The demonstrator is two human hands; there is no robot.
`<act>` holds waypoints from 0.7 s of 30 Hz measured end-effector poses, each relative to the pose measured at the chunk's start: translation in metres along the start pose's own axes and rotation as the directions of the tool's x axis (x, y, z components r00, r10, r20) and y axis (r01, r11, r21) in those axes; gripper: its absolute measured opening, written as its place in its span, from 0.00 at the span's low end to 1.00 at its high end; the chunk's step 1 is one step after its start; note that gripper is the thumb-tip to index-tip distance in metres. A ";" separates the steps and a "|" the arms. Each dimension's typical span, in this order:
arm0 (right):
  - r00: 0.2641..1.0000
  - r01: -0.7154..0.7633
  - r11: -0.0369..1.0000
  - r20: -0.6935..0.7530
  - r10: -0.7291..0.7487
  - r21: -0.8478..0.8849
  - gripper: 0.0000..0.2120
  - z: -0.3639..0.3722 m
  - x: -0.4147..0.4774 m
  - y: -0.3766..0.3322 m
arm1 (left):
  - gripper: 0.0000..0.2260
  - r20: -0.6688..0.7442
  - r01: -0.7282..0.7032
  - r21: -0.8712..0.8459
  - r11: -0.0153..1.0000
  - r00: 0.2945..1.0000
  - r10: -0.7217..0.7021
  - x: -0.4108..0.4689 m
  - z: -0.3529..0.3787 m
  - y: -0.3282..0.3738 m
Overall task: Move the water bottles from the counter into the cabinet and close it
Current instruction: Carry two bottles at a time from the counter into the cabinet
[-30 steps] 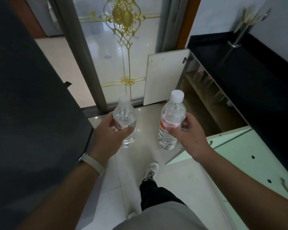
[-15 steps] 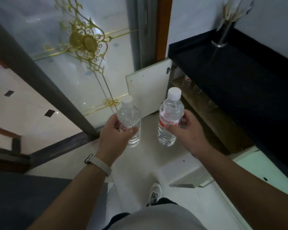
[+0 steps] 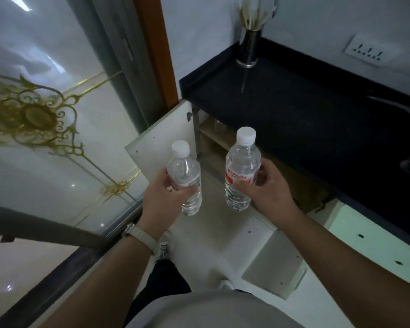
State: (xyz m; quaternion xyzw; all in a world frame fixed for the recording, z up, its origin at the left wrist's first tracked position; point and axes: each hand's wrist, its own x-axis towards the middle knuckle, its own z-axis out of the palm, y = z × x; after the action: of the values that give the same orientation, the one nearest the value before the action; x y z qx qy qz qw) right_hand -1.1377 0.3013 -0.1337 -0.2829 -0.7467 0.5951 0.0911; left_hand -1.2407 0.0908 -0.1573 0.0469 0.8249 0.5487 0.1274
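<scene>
left hand (image 3: pixel 162 197): clenched around the left bottle (image 3: pixel 184 178), fingers wrapped at label height, bottle upright, white cap on
right hand (image 3: pixel 264 188): clenched around the right bottle (image 3: pixel 242 171), thumb and fingers on the red label band, bottle upright, capped
bottles vs cabinet: both held in the air in front of the open cabinet (image 3: pixel 219 140), right bottle nearest the opening, left bottle in front of the far door (image 3: pixel 163 140)
cabinet: 2 doors swung open; far door stands out by the glass door (image 3: pixel 57 114), near door (image 3: pixel 277 261) juts out below the right forearm; wooden shelf inside partly visible, looks like something is stored at its back but too small to tell
counter (image 3: pixel 305 110): directly above the cabinet, dark top, no bottles in sight on the visible part; a utensil holder (image 3: pixel 249 48) stands at its back corner
change since 1.0 s ago: view has turned and closed in toward the cabinet; counter now fills more of the frame, the dark panel on the left is gone from view; both grips unchanged, bottles still side by side
meaning for task: carry leg nearly over, person now faces the opening; placing not yet begun
step: approach, 2 bottles in hand
next, my guess: crouch or reach low, set each bottle on the shelf under the counter, then swing both doors shut
risk: near door sits close beside the legs, could get bumped; shelf is low and shadowed, placement spot hard to judge
</scene>
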 end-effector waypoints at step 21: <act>0.816 -0.349 0.935 -0.470 0.335 0.061 0.24 0.158 0.102 0.002 | 0.22 0.475 -0.059 0.090 0.994 0.880 0.009 0.255 -0.037 -0.051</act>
State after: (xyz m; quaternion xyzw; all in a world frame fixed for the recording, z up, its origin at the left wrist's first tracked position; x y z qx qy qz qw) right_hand -1.2952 0.2237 -0.1995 -0.5502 -0.6468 0.5038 0.1582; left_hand -1.4932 0.0928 -0.2310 0.2006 0.7947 0.4800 0.3128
